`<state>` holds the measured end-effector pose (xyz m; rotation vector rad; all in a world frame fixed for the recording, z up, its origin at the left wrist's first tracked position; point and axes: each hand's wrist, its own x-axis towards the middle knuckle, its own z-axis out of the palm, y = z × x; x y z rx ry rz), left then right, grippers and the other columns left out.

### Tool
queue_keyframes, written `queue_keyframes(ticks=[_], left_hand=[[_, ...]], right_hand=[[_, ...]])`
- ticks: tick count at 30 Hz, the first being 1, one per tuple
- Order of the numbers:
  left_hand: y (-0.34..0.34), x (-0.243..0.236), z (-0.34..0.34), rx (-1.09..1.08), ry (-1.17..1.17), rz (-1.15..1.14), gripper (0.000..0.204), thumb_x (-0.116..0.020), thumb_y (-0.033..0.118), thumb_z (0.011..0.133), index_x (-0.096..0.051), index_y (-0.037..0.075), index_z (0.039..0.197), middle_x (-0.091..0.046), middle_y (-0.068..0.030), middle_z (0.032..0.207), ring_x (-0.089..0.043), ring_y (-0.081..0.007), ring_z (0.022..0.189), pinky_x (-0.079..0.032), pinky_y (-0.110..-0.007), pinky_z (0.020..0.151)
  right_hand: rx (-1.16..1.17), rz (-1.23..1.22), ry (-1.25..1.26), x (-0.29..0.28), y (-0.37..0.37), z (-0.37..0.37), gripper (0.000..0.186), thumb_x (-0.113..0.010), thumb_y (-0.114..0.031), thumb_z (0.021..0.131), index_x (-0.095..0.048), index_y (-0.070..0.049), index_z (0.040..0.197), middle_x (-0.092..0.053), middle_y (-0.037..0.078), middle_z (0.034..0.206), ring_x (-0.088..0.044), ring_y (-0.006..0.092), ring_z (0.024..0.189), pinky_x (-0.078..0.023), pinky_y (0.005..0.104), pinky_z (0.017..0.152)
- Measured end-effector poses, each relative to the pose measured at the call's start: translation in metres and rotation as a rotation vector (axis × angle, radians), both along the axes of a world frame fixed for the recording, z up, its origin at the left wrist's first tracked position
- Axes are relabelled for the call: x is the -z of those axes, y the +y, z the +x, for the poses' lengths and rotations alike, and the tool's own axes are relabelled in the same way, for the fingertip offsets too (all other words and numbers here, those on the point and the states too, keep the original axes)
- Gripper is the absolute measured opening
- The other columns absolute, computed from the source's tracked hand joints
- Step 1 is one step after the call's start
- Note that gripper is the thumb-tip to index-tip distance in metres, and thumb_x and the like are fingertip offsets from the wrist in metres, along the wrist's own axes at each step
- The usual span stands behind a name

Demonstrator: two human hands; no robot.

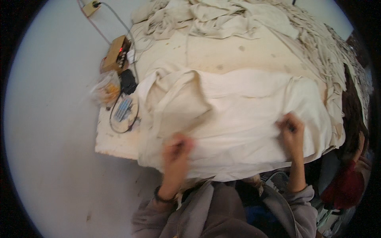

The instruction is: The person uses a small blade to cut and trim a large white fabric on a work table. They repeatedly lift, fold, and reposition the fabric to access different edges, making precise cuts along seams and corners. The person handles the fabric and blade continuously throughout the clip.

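Note:
A cream-white cloth (246,119) lies spread across the near part of the table, its left end folded back into a loose opening with beige fabric showing inside. My left hand (177,147) is over the near left part of the cloth, smeared by motion; whether its fingers grip the fabric cannot be made out. Over the cloth's right part is my right hand (292,129), its fingers curled in. A small dark spot shows among those fingers, too small to name.
Crumpled cream fabric (206,20) is piled along the table's far side and down its right. At the left edge stand a brown box (116,53) with a red light, a plastic bag (107,88), a black adapter (128,82) and a remote control (123,109). A person's red sleeve (345,186) shows at right.

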<state>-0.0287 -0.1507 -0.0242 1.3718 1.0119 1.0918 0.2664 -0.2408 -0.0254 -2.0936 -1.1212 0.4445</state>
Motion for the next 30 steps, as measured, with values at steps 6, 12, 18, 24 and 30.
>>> queue_keyframes(ticks=[6, 12, 18, 24, 30], left_hand=[[0.023, -0.010, -0.057, -0.678, 0.705, 0.470, 0.009, -0.053, 0.009, 0.090, -0.057, 0.002, 0.086, -0.056, -0.0072, 0.092, -0.051, -0.0199, 0.085, -0.040, -0.033, 0.080], [0.009, -0.004, -0.024, -0.334, 0.935, 1.049, 0.029, -0.052, 0.017, 0.091, -0.055, 0.005, 0.117, -0.049, -0.0132, 0.126, -0.043, -0.0298, 0.117, -0.032, -0.042, 0.095], [0.033, 0.006, -0.003, 0.077, 1.270, 0.753, 0.053, -0.051, 0.040, 0.088, -0.046, 0.010, 0.132, -0.039, -0.0082, 0.142, -0.031, -0.0338, 0.131, -0.020, -0.047, 0.107], [0.036, 0.018, -0.011, 0.105, 1.141, 0.645, 0.057, -0.055, 0.036, 0.086, -0.043, 0.008, 0.134, -0.039, -0.0094, 0.142, -0.033, -0.0339, 0.130, -0.019, -0.046, 0.108], [0.040, 0.015, -0.008, 0.042, 0.850, 0.548, 0.025, -0.059, 0.016, 0.084, -0.056, 0.005, 0.106, -0.052, -0.0100, 0.130, -0.044, -0.0306, 0.120, -0.024, -0.041, 0.106]], right_hand=[[-0.335, 0.125, 0.273, -0.014, -0.050, -0.017, 0.041, -0.056, 0.010, 0.062, -0.065, -0.005, 0.099, -0.065, 0.011, 0.102, -0.065, 0.0223, 0.090, -0.050, 0.0274, 0.078], [-0.040, 0.204, -0.158, 0.018, -0.049, 0.004, 0.044, -0.053, 0.011, 0.073, -0.062, -0.007, 0.113, -0.058, 0.012, 0.117, -0.059, 0.0241, 0.103, -0.048, 0.0299, 0.084], [0.221, 0.289, -0.151, 0.017, -0.077, 0.038, 0.045, -0.058, 0.005, 0.080, -0.057, -0.010, 0.122, -0.049, 0.010, 0.129, -0.048, 0.0218, 0.118, -0.047, 0.0315, 0.088], [0.320, 0.295, -0.080, 0.023, -0.105, 0.068, 0.051, -0.060, 0.006, 0.078, -0.055, -0.012, 0.125, -0.048, 0.007, 0.132, -0.047, 0.0185, 0.118, -0.048, 0.0252, 0.078], [0.203, 0.273, -0.165, 0.020, -0.101, 0.079, 0.038, -0.057, 0.011, 0.075, -0.061, -0.007, 0.109, -0.049, 0.007, 0.131, -0.052, 0.0159, 0.108, -0.047, 0.0226, 0.075]])
